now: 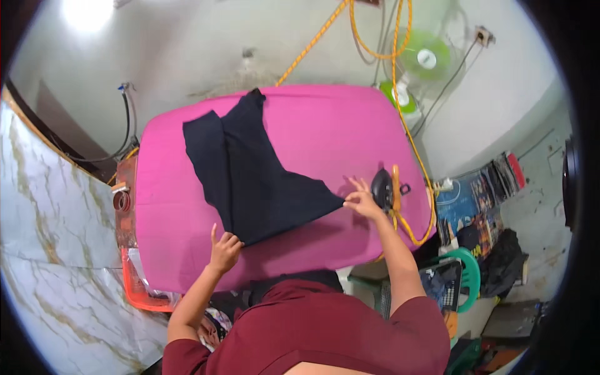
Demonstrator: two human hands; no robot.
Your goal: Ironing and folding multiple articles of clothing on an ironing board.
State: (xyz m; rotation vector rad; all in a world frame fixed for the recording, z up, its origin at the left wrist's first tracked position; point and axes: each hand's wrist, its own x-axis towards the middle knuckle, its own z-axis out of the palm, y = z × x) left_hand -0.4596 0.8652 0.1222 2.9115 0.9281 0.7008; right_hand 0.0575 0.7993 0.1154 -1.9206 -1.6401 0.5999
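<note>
A dark navy or black garment [253, 164] lies partly folded on a pink cloth-covered ironing table [323, 126]. My left hand [226, 251] grips its near lower corner, fingers closed over the fabric and thumb raised. Between thumb and forefinger, my right hand [362, 200] pinches the garment's pointed right corner, with the other fingers spread. The near edge runs taut between both hands, slightly lifted with a shadow under it. Just right of my right hand, an iron [382, 190] with an orange-tan handle [396, 187] rests on the pink cover.
A yellow cord [412, 136] hangs from above and loops along the table's right side to the iron. A green-and-white fan [424, 58] stands behind the far right corner. An orange basket [133, 290] sits at lower left, and a green plastic chair [471, 276] at lower right.
</note>
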